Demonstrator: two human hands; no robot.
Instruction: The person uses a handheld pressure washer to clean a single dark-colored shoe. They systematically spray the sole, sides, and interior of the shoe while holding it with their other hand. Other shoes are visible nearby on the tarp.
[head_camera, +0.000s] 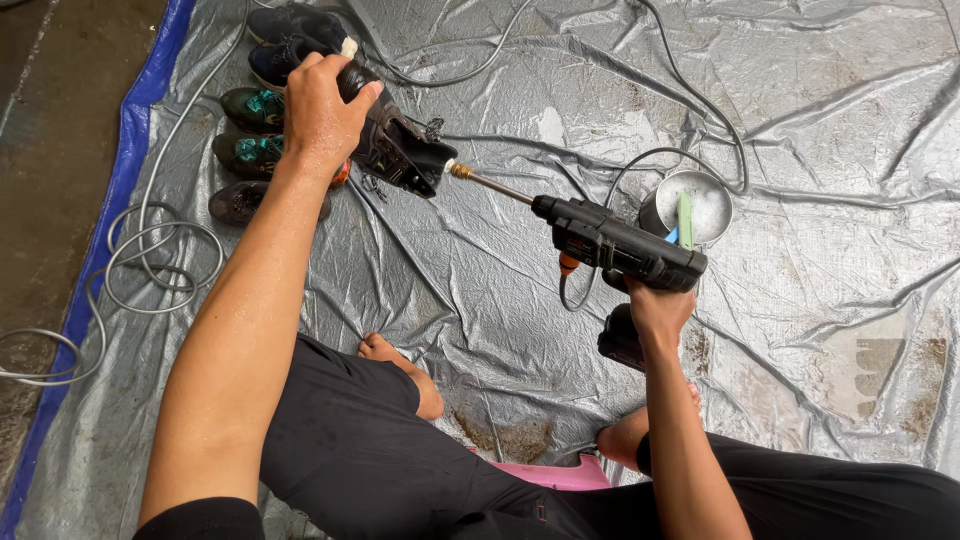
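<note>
My left hand (318, 115) grips a black shoe (395, 148) above the tarp (800, 120); my right hand's (655, 305) fingers clench the sprayer (615, 250). Nozzle seemingly at the shoe's opening — best kept steady, aimed inside.

Soft, even daylight, diffuse and seemingly from overhead — no hard shadows anywhere. Pale sheen across the wet grey tarpaulin (800, 120), brightest on crease ridges toward the top right; dull glare inside the metal bowl (700, 200). Faint, blurred shading under the left forearm and beside the black spray gun (615, 250). Sharp focus throughout, no motion blur. Mild wide-angle stretch at the edges — limbs looming large along the bottom, blue tarp border (110, 200) bending at left. Darker, muddier tones on the bare ground beyond.
</note>
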